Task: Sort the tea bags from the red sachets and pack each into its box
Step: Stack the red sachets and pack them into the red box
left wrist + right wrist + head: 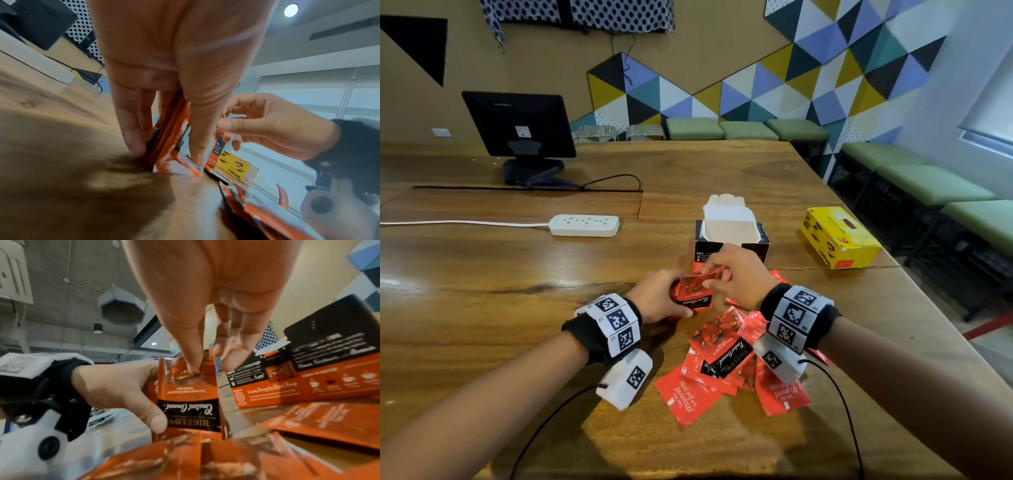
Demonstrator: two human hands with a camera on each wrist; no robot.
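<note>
My left hand (pixel 677 296) grips a small stack of red sachets (pixel 694 295) stood on edge on the table, thumb in front and fingers behind (pixel 131 129). My right hand (pixel 709 274) pinches the top edge of the front sachet (pixel 188 395) between thumb (pixel 190 363) and fingers. Just behind both hands stands the black and orange box (pixel 732 245), its white lid flaps open. The yellow box (pixel 839 240) lies at the right, apparently closed. A loose pile of red sachets (pixel 726 363) lies under my right wrist.
A white power strip (pixel 585 225) with its cord lies at the left, and a black monitor (pixel 518 125) stands further back. The wooden table's edge (pixel 914 308) runs down the right side, with green benches beyond it.
</note>
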